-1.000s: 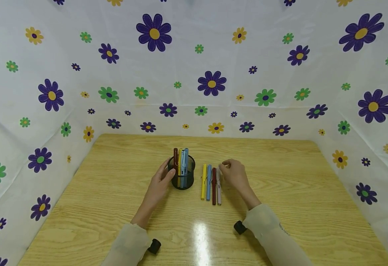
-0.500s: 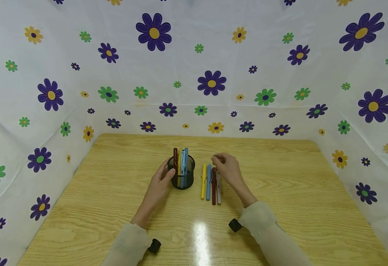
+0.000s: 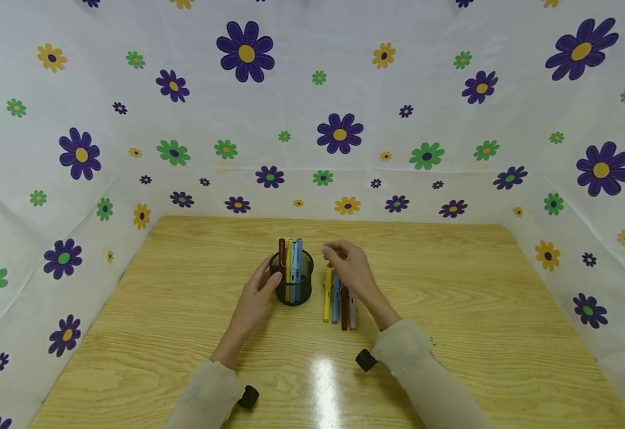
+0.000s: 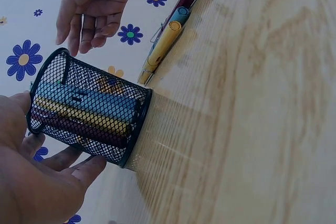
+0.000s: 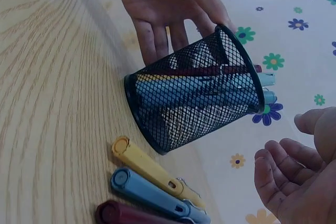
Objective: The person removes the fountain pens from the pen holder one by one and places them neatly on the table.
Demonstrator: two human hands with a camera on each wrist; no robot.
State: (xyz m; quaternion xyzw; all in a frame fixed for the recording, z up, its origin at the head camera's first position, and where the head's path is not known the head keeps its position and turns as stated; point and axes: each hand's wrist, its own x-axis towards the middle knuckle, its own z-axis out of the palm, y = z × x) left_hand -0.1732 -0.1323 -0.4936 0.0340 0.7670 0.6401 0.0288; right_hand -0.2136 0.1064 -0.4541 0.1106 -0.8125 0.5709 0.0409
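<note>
My left hand (image 3: 252,297) holds a black mesh pen holder (image 3: 304,291) upright on the table, its thumb by the rim and its fingers along the side. Inside stand a dark red pen (image 3: 282,250), a yellow one and two light blue ones. Right of the holder, a yellow pen (image 3: 326,301), a blue pen (image 3: 335,305), a dark red pen (image 3: 344,313) and a grey pen (image 3: 352,319) lie side by side. Over their far ends hovers my right hand (image 3: 352,271); its loosely bent fingers (image 5: 275,182) hold nothing, apart from the holder.
The wood-grain table (image 3: 183,310) ends at a white flowered cloth (image 3: 291,107) that rises behind it and on both sides. A black wrist device (image 3: 249,397) sits at the left cuff, another (image 3: 366,360) at the right.
My right hand has moved left, from beside the grey pen to above the far ends of the row, nearer the pen holder. The left hand, holder and pens stay where they were.
</note>
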